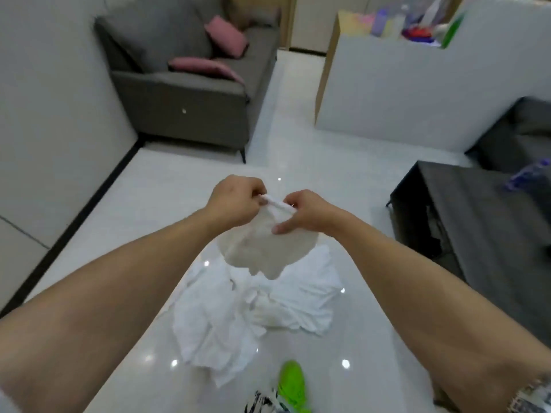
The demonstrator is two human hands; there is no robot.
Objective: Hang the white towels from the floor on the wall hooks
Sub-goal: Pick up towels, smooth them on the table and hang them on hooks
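From the head camera, a soft white towel [265,248] hangs in mid-air in a rounded, limp bundle, its lower part tapering to a loose point above a heap of more white towels [238,311] that lie crumpled and creased on the glossy pale tiled floor [167,186]. Both bare forearms reach forward from the bottom corners and meet at the towel's top edge. The left hand [234,201] is curled with the knuckles up, its fingertips pressed together on a narrow rolled strip of the cloth; the right hand [307,211] pinches the same strip just beside it, thumb stretched along the fabric below. A watch [527,394] on the right wrist is cut off by the frame's corner. A bright green shoe [293,386] shows at the bottom edge, partly out of frame. Behind stand a grey fabric sofa [190,84] with pink cushions [226,35], and a dark low table [477,216] on the right. Items on the far counter are too blurred to tell.
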